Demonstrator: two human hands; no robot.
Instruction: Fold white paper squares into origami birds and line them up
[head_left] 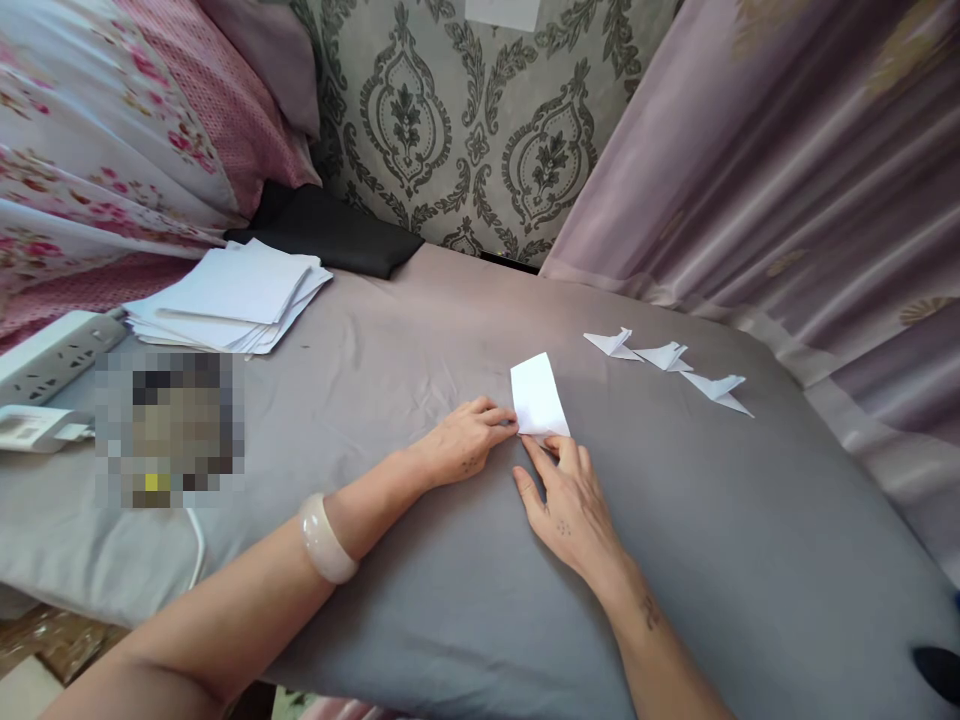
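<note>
A small white piece of paper (pixel 538 392) lies on the grey cloth in front of me, its near edge toward my hands. My left hand (pixel 469 440) has its fingers drawn together at the paper's lower left corner, gripping it there. At the near edge rests my right hand (pixel 566 495), index finger stretched along the fold line and thumb apart from it. The right fingertips touch the paper without closing round it. Three folded white paper birds (pixel 663 356) sit in a slanting row to the right of the paper.
A stack of white paper sheets (pixel 232 290) lies at the back left, by a black folded item (pixel 337 228). A power strip (pixel 60 355) and a white charger (pixel 41 428) are at the left edge, near a blurred-out object (pixel 180 430). Curtains (pixel 787 180) border the right side.
</note>
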